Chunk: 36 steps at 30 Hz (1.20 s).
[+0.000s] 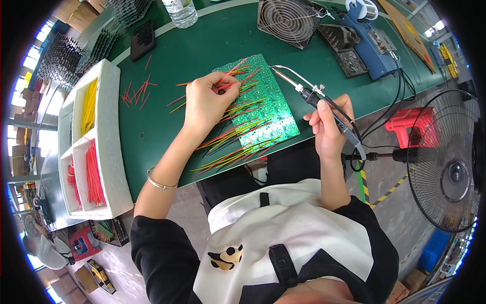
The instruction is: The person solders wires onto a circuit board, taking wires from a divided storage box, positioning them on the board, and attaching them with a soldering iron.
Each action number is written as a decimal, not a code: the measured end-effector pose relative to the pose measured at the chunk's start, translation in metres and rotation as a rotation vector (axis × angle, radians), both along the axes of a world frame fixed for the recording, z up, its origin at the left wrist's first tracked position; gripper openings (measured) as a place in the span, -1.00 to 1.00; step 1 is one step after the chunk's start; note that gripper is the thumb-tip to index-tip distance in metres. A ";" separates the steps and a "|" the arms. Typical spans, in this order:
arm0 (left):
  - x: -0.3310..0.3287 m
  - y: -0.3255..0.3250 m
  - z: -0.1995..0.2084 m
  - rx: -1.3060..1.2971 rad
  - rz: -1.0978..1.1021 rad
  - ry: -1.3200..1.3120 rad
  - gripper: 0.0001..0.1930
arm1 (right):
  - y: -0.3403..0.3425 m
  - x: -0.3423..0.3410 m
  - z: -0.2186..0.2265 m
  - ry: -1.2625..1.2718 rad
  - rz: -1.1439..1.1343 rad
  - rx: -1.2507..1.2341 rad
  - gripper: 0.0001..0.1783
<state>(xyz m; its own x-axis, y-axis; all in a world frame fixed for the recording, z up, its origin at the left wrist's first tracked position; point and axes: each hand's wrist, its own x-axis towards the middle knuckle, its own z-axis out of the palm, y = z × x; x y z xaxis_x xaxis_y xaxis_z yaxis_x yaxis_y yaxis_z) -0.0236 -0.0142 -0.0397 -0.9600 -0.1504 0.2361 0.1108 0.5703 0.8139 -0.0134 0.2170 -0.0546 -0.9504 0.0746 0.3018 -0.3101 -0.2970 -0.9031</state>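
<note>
A green circuit board panel (278,109) lies on the table in front of me, with rows of red, yellow and black wires (238,133) sticking out past its left edge. My left hand (210,99) is over the board's upper left part, fingers pinched on a thin red wire; the fingers partly hide its end. My right hand (331,124) grips a soldering iron (309,95) with a thin feed tube along it. The iron's tip points up and left, close to the board's upper right edge; whether it touches the board I cannot tell.
Left stands a white foam box (115,147) with red and yellow wires in its compartments. Loose red wires (139,93) lie beside it. A fume fan (287,21), iron stand (344,50) and blue solder feeder (372,43) stand at the back. A floor fan (455,172) is at right.
</note>
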 end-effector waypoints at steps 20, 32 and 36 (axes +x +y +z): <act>0.002 -0.001 0.001 -0.027 0.004 0.054 -0.89 | 0.001 0.011 0.002 -0.046 -0.008 0.126 -0.73; 0.039 -0.010 0.037 -0.102 0.079 0.137 -0.94 | 0.019 0.005 0.001 -0.031 -0.102 0.172 -0.72; 0.061 0.005 0.017 -0.120 -0.082 0.129 -0.96 | 0.022 0.006 0.001 -0.036 -0.043 0.075 -0.72</act>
<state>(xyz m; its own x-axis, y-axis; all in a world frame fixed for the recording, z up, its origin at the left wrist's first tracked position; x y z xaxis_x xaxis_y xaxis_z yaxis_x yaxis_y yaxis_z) 0.0373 -0.0094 -0.0227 -0.9285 -0.0359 0.3697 0.2604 0.6469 0.7167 -0.0074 0.2385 -0.0539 -0.9573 0.0938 0.2734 -0.2876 -0.2157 -0.9331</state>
